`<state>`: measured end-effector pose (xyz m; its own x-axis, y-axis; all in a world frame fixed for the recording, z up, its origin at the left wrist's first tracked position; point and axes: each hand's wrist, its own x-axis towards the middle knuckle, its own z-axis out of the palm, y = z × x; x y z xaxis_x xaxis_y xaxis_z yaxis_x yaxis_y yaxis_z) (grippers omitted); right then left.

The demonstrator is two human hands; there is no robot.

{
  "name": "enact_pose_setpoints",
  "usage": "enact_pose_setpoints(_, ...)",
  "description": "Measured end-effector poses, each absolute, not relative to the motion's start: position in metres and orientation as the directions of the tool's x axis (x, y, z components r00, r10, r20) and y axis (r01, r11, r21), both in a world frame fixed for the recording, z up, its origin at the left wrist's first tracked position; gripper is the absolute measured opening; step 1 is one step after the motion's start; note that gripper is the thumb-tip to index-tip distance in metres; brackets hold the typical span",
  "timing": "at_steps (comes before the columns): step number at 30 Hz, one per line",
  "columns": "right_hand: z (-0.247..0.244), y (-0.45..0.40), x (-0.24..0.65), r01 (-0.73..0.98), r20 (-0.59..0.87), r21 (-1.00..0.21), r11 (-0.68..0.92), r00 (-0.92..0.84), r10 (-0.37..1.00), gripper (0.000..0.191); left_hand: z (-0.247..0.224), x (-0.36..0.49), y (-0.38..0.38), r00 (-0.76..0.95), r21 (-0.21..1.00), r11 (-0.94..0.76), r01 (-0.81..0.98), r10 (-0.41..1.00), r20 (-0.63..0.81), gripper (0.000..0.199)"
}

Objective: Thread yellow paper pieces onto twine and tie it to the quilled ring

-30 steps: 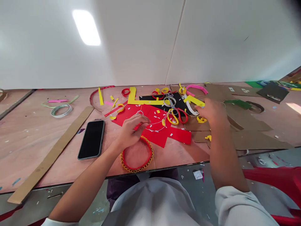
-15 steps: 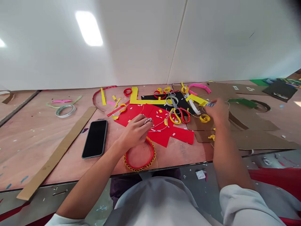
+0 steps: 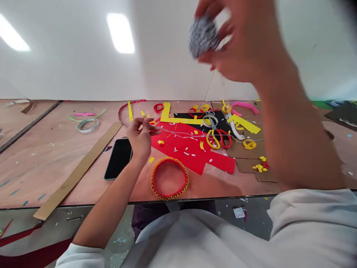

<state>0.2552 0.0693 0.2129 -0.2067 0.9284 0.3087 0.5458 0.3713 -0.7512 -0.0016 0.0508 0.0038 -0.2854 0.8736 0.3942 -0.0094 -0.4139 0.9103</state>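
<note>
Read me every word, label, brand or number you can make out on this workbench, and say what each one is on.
No word, label, brand or number can be read in this view.
The black phone: its screen is dark and shows no text.
The roll of tape: any print on it is too small to tell.
The dark board at the far right: a pale mark on it is too small and blurred to read.

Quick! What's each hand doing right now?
Left hand: pinched shut on a thin strand of twine.
Right hand: closed around a ball of black-and-white twine, raised up and blurry.
</note>
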Motion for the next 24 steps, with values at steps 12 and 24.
enact_pose_setpoints(12,0.034,0.041,0.264,0.754,0.048,-0.576,0.316,-0.355,0.934,0.041,0.016,-0.003,0.037,-0.033,0.651,-0.703,0.286,0.672,0.740,0.015)
enact_pose_setpoints(24,0.014,0.050,0.300,0.971,0.058,-0.219,0.094,-0.083,0.995,0.040,0.009,-0.001,0.040,0.347,0.520,-0.710,0.475,0.694,0.631,0.016)
